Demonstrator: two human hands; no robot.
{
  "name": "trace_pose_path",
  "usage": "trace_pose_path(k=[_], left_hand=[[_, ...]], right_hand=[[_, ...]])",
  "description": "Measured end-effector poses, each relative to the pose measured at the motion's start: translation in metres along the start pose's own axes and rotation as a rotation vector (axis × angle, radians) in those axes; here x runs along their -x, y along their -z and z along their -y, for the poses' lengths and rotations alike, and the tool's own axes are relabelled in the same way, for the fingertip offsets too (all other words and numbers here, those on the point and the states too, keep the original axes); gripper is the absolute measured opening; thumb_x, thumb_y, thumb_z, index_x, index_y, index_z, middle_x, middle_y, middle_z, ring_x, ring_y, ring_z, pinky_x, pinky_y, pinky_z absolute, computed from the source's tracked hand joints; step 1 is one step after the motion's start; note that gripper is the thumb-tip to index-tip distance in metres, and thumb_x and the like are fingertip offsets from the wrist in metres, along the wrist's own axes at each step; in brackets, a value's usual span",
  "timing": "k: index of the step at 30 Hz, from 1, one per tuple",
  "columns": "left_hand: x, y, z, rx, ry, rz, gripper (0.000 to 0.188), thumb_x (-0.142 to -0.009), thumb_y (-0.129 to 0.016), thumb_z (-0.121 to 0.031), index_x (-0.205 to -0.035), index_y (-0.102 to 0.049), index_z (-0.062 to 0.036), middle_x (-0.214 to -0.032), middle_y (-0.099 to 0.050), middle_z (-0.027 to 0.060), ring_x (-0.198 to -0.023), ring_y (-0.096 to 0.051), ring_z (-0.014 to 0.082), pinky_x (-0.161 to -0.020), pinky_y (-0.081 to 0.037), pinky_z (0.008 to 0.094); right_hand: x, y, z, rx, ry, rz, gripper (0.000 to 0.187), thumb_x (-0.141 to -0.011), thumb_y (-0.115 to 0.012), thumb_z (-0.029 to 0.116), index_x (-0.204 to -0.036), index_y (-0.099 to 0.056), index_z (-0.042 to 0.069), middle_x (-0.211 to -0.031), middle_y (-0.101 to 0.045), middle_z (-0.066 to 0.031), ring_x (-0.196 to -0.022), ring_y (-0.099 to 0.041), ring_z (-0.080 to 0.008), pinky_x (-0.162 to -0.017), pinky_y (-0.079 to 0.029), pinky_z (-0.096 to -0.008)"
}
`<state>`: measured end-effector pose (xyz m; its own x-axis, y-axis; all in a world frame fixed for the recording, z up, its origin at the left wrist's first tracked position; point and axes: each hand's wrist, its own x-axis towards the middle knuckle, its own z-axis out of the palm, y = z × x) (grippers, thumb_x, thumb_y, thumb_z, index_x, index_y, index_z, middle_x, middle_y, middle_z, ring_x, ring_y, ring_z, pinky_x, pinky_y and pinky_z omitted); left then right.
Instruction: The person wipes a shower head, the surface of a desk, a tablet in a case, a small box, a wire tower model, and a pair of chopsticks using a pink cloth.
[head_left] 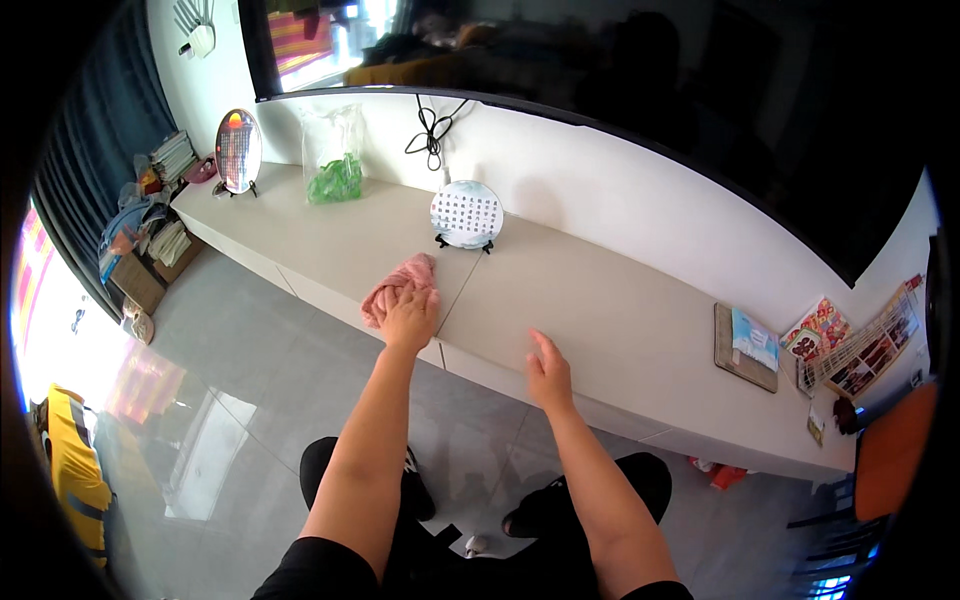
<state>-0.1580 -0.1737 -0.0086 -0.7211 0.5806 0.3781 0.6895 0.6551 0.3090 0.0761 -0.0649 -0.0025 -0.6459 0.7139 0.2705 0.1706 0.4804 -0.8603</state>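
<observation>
Cloth: mid-frame under my left hand; whether fingers clamp, I can't tell.
Right hand: fingers extended, empty.
Plate, above: 1 wide sweep could topple it.

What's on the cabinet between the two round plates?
In the head view, a clear plastic bag with something green inside sits between the left plate and the right plate.

Short black sleeves show at seven and five o'clock; the left hand and right hand are bare. Black trousers flank dark shoes near six o'clock, the left one white-striped.
</observation>
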Motion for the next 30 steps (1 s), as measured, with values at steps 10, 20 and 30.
trace_pose_path(k=[10,20,30], left_hand=[[0.088,0.007,-0.112,0.182,-0.674,0.137,0.036,-0.086,-0.055,-0.023,-0.121,-0.059,-0.0134,-0.125,-0.055,0.0048,-0.126,-0.038,0.0316,-0.105,-0.022,0.0624],[-0.004,-0.011,-0.029,-0.051,-0.297,0.124,0.025,-0.089,-0.051,-0.031,-0.108,-0.065,-0.0215,-0.119,-0.059,0.0038,-0.121,-0.044,0.0313,-0.096,-0.034,0.0553],[0.043,0.023,-0.098,0.751,-0.837,0.497,0.027,-0.074,-0.061,-0.009,-0.101,-0.069,-0.0076,-0.103,-0.065,0.009,-0.106,-0.054,0.0272,-0.092,-0.039,0.0429]], right_hand=[[-0.001,0.012,-0.01,-0.331,-0.132,-0.177,0.042,-0.092,-0.054,0.008,-0.133,-0.049,0.002,-0.134,-0.051,-0.0141,-0.123,-0.049,-0.0232,-0.104,-0.037,-0.0338],[0.002,-0.012,-0.007,0.112,-0.02,-0.13,0.05,-0.084,-0.064,0.021,-0.13,-0.052,0.009,-0.137,-0.047,-0.0183,-0.126,-0.04,-0.04,-0.106,-0.031,-0.0466],[0.011,0.021,0.012,0.67,0.239,0.058,0.051,-0.09,-0.05,0.045,-0.133,-0.05,0.017,-0.144,-0.037,-0.0113,-0.132,-0.032,-0.0349,-0.103,-0.015,-0.0666]])
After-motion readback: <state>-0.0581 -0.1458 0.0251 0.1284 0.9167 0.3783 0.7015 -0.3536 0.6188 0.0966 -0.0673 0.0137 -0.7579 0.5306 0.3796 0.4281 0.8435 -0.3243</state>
